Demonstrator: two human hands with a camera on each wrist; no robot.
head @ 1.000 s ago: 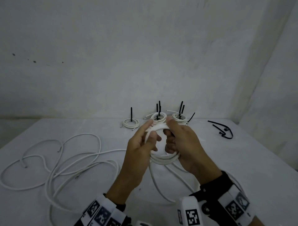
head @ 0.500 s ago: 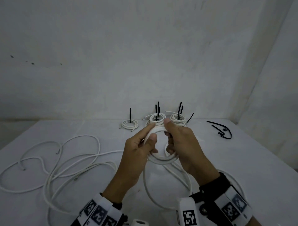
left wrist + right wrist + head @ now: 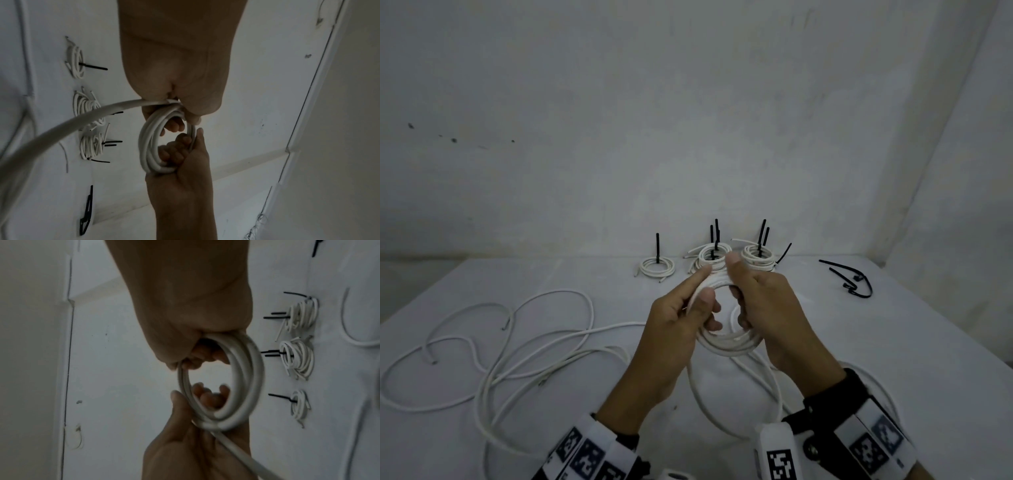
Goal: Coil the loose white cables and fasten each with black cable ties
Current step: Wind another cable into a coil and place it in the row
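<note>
Both hands hold a partly wound coil of white cable (image 3: pixel 727 344) above the table's middle. My left hand (image 3: pixel 690 308) grips the coil's left side, thumb and curled fingers round the strands, forefinger laid along the top. My right hand (image 3: pixel 748 301) grips the right side, thumb on top. In the left wrist view the coil (image 3: pixel 148 142) hangs between both hands, and a free length (image 3: pixel 61 129) runs off it. The right wrist view shows the coil (image 3: pixel 242 386) likewise. The loose tail (image 3: pixel 709 407) loops down onto the table below the hands.
Three tied coils (image 3: pixel 714 262) with upright black tie ends stand at the table's back. Loose black cable ties (image 3: pixel 854 282) lie at the back right. More loose white cable (image 3: pixel 493 346) sprawls over the left half of the white table (image 3: pixel 893 342). Walls close off back and right.
The hands have kept winding: the tail has been drawn in a little and the coil has turned slightly between the fingers. Both grips stay on the coil.
</note>
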